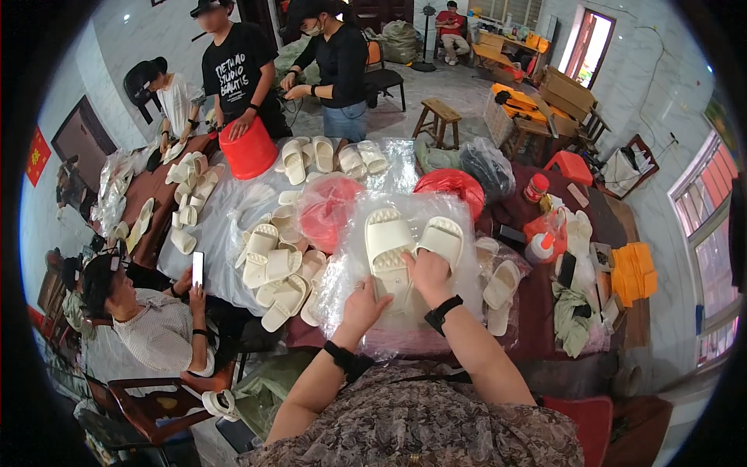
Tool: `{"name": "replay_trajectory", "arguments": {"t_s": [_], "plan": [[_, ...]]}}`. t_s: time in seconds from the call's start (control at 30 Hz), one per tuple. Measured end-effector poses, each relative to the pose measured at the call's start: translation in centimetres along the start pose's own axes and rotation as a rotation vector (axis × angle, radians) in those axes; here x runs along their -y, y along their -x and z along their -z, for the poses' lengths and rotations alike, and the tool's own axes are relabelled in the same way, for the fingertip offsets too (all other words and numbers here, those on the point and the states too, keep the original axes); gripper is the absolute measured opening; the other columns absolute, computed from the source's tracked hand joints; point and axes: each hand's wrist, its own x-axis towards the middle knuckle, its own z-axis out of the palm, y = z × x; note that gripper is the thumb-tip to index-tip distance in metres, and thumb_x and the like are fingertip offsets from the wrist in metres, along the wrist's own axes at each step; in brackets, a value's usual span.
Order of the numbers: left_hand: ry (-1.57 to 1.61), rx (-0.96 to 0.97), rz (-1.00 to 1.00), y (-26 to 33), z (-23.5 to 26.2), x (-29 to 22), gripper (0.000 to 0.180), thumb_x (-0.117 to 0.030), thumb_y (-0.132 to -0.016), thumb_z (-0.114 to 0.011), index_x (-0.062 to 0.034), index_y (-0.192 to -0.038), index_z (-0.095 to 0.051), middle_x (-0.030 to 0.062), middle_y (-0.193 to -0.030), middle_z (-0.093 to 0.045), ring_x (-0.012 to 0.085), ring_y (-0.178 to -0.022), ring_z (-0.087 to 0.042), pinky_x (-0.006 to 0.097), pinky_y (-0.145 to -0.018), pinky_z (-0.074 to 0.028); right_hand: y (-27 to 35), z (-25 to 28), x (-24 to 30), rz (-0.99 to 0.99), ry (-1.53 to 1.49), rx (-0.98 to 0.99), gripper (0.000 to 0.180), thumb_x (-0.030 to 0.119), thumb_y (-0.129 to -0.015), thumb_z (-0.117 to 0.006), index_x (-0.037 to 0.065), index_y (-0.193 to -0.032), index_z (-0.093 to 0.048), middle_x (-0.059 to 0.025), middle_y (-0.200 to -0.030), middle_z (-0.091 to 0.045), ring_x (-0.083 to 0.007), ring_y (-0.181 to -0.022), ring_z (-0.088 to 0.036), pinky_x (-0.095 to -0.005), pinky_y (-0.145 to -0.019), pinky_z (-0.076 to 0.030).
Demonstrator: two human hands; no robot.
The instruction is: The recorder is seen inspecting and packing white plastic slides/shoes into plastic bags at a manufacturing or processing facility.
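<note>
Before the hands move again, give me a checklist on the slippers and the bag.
1. Both slippers in the clear bag: ok.
2. Pair side by side, soles up: ok.
3. Left hand on the bag's near edge: ok.
4. Right hand pressing the pair through the plastic: ok.
5. Bag mouth shut: cannot tell.
6. Loose slippers clear of the bag: not ok, they crowd its left side.

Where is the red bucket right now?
In the head view the red bucket stands at the far left end of the table, under the hand of a standing person in a black shirt, just left of a row of cream slippers.
</note>
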Motion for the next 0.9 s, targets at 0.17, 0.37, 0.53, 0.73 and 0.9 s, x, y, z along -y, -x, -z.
{"name": "replay_trajectory", "arguments": {"t_s": [0.17,0.37,0.53,0.73,0.9], "plan": [[0.020,0.088,-0.022,1.2,1.0,-1.0,0.073,-0.036,-0.080,-0.074,0.0063,-0.130,-0.043,0.0316,-0.118,-0.053,0.0427,-0.106,-0.059,0.047,-0.083,-0.052,-0.5,-0.7,-2.0,0.037,-0.063,-0.084,0.043,0.044,-0.089,-0.058,0.003,-0.082,-0.069,-0.0166,-0.067,-0.067,-0.0351,-0.064,-0.067,-0.0458,-0.062,-0.054],[-0.280,0.108,-0.312,2.9,1.5,-0.6,0.085,-0.029,-0.074,-0.079,0.0042,-0.140,-0.038,0.0233,-0.132,-0.050,0.0399,-0.127,-0.045,0.047,-0.104,-0.040,-0.4,-0.3,-2.3,-0.007,0.015,-0.149,0.041,0.041,-0.088,-0.059,0.000,-0.083,-0.066,-0.0192,-0.071,-0.066,-0.0354,-0.065,-0.067,-0.0453,-0.062,-0.055],[-0.136,0.170,-0.443,1.7,1.8,0.6,0.097,-0.042,-0.072,-0.079,0.0014,-0.145,-0.033,0.0218,-0.148,-0.039,0.0391,-0.138,-0.034,0.047,-0.114,-0.030,-1.2,-0.6,-4.0,-0.015,-0.070,-0.147,0.043,0.042,-0.089,-0.059,0.001,-0.080,-0.064,-0.0210,-0.071,-0.066,-0.0367,-0.067,-0.066,-0.0461,-0.063,-0.054],[-0.206,0.157,-0.489,1.0,1.5,0.6,0.100,-0.064,-0.070,-0.074,-0.0133,-0.148,-0.037,0.0236,-0.150,-0.034,0.0419,-0.138,-0.033,0.051,-0.114,-0.028,1.1,3.6,-6.4,-0.051,-0.350,-0.270,0.044,0.037,-0.090,-0.063,-0.003,-0.071,-0.058,-0.0234,-0.067,-0.060,-0.0411,-0.062,-0.060,-0.0490,-0.059,-0.047],[-0.294,0.118,-0.478,-1.0,0.5,-0.1,0.084,-0.063,-0.074,-0.071,-0.0225,-0.143,-0.047,0.0291,-0.149,-0.032,0.0456,-0.138,-0.030,0.054,-0.114,-0.025,5.3,7.0,-7.7,0.009,-0.458,-0.265,0.040,0.028,-0.089,-0.068,-0.003,-0.068,-0.053,-0.0216,-0.063,-0.057,-0.0403,-0.062,-0.058,-0.0468,-0.057,-0.043]]}}
